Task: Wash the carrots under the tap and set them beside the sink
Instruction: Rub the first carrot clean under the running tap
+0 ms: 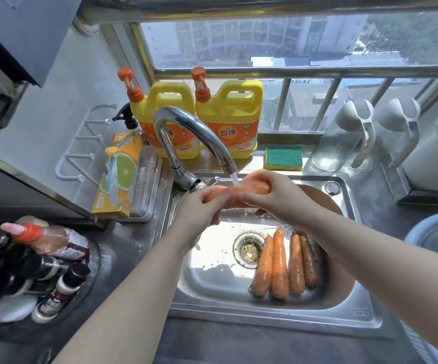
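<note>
- My left hand (202, 203) and right hand (273, 198) curl round one carrot (254, 187), its long axis lying crosswise between them under the tap (199, 124) stream.
- Four more carrots (280, 261) lie in the sink (265, 315), nearer my right hand.

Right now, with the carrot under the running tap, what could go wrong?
1. The carrot is wet, held by the left hand and right hand above the sink; it could slip and drop onto the four carrots below.
2. Those lie right beside the drain, which holds scraps, and may pick up dirt.
3. Water from the tap may splash off the carrot onto the cardboard box.
</note>
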Motion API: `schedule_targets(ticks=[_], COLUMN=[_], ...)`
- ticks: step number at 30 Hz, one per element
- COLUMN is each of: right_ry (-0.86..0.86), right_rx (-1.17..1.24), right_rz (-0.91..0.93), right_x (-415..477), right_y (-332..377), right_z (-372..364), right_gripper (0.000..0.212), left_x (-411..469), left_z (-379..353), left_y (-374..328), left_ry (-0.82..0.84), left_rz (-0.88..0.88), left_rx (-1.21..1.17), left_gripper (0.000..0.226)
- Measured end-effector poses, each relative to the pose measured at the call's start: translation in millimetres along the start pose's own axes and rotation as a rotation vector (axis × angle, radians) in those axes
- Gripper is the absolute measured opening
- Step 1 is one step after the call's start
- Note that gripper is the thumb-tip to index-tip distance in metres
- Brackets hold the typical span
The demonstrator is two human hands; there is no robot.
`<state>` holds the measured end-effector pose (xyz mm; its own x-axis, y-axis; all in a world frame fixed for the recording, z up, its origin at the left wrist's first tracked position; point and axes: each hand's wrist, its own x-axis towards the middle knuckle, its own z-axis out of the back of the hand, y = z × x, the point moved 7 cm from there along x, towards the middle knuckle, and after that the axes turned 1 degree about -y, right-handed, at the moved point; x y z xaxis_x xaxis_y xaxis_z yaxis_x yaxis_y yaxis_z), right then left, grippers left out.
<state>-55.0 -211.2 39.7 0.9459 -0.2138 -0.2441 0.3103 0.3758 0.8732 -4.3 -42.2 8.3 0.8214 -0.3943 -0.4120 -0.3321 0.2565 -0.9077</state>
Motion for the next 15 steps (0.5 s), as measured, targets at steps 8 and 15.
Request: schedule_targets(ticks=[8, 15], right_ry=[0.07, -0.011], right_rx=[-0.05, 0.099], right_rz=[0.074, -0.017], right_x=[4, 0], right_y=[0, -7], right_z=[4, 1], right_gripper=[0.046, 0.033], left_x=[-3, -9], left_z=[-2, 1], left_y=[-7, -20], left_ry=[-0.018, -0.035], left_rz=[0.045, -0.115], left_rx=[-0.132, -0.005], left_gripper=[0.022, 0.036])
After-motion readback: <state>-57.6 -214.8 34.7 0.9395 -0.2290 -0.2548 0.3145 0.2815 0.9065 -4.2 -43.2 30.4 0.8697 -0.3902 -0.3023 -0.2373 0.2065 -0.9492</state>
